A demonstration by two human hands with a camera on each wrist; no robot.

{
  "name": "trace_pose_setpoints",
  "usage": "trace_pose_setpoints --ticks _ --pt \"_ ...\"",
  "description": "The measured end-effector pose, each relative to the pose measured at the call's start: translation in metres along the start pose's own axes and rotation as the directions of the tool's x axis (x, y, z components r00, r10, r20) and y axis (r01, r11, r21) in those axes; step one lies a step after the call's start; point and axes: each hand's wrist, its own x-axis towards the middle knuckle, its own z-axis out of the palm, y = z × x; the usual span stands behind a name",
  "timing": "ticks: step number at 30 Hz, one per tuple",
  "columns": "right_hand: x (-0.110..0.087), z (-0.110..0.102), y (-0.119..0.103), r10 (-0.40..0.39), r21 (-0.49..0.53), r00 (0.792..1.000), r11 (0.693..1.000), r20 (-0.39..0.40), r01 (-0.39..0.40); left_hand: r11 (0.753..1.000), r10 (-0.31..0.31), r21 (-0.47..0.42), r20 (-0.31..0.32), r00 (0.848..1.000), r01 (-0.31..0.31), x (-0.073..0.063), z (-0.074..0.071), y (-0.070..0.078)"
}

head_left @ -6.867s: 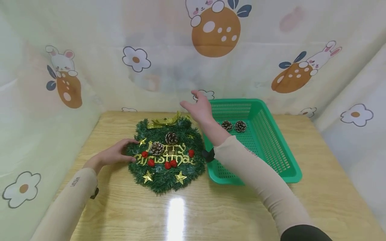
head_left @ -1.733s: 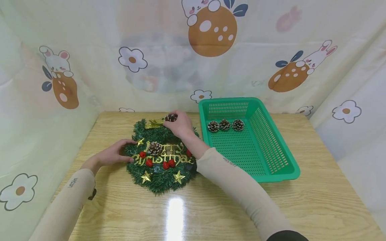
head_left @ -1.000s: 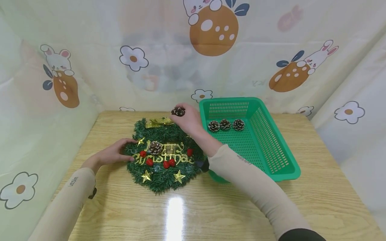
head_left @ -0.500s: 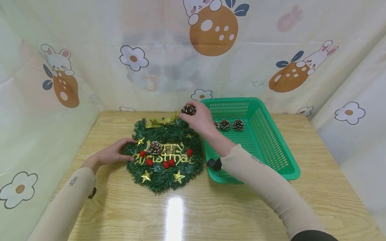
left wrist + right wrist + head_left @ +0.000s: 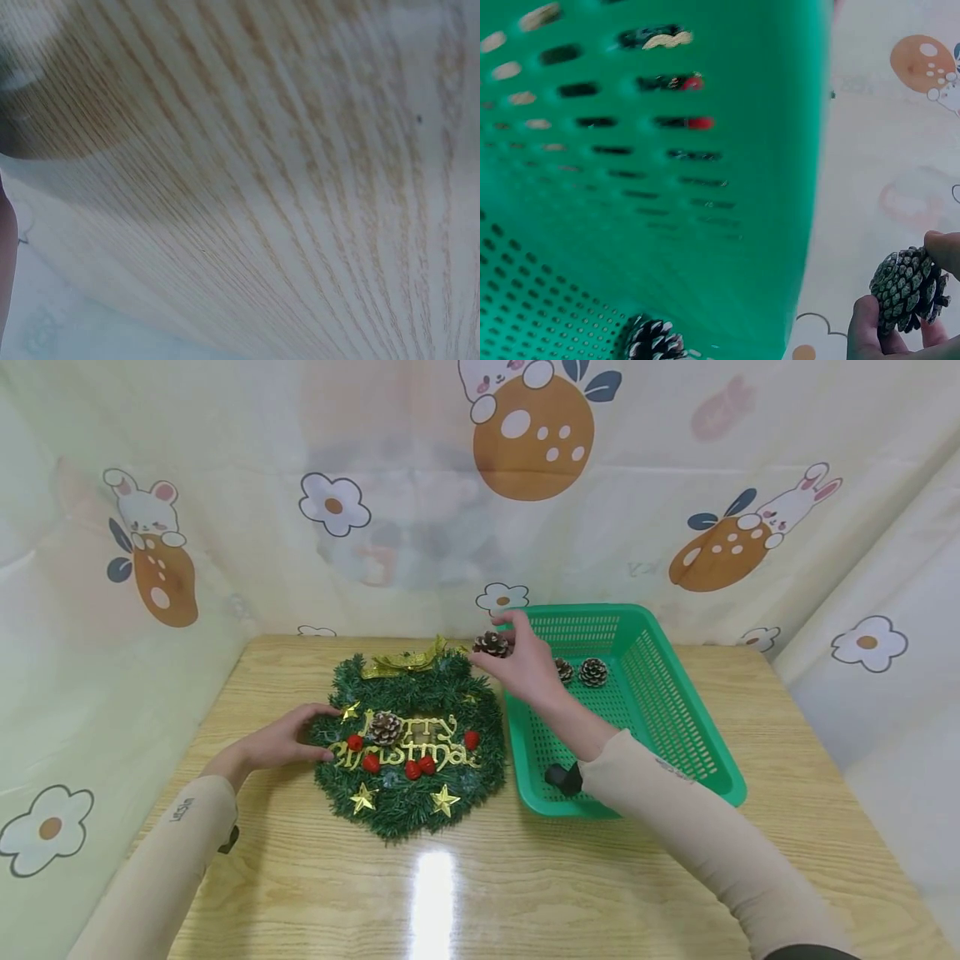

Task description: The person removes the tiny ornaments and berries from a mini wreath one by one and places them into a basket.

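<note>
My right hand (image 5: 528, 668) pinches a pine cone (image 5: 491, 644) between thumb and fingers, above the gap between the wreath and the basket's left rim. The right wrist view shows the same pine cone (image 5: 904, 289) outside the green wall. A green Christmas wreath (image 5: 420, 806) with gold lettering, stars and red berries lies flat on the table. Another pine cone (image 5: 385, 728) sits on its lettering. At the wreath's left edge rests my left hand (image 5: 277, 743), thumb and fingers spread apart. The left wrist view shows mostly blurred tabletop, with a sliver of skin at its left border.
A green plastic basket (image 5: 738, 789) stands right of the wreath. Inside are pine cones (image 5: 593, 672), partly hidden by my right hand. A gold ribbon bow (image 5: 405, 664) tops the wreath. Behind the table (image 5: 315, 893) hangs a printed curtain (image 5: 420, 560).
Earlier two pine cones lay on the wreath and my right hand was empty. That hand has gripped one, lifted it from the wreath's top and carried it right. My left hand stays put.
</note>
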Motion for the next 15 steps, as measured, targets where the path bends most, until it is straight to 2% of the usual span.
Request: trace_pose_setpoints --ticks 15 --pt "-0.001 -0.019 0.029 -0.044 -0.095 0.999 0.994 0.028 0.046 1.0 -0.005 -0.008 0.001 1.0 0.005 -0.001 0.0 0.002"
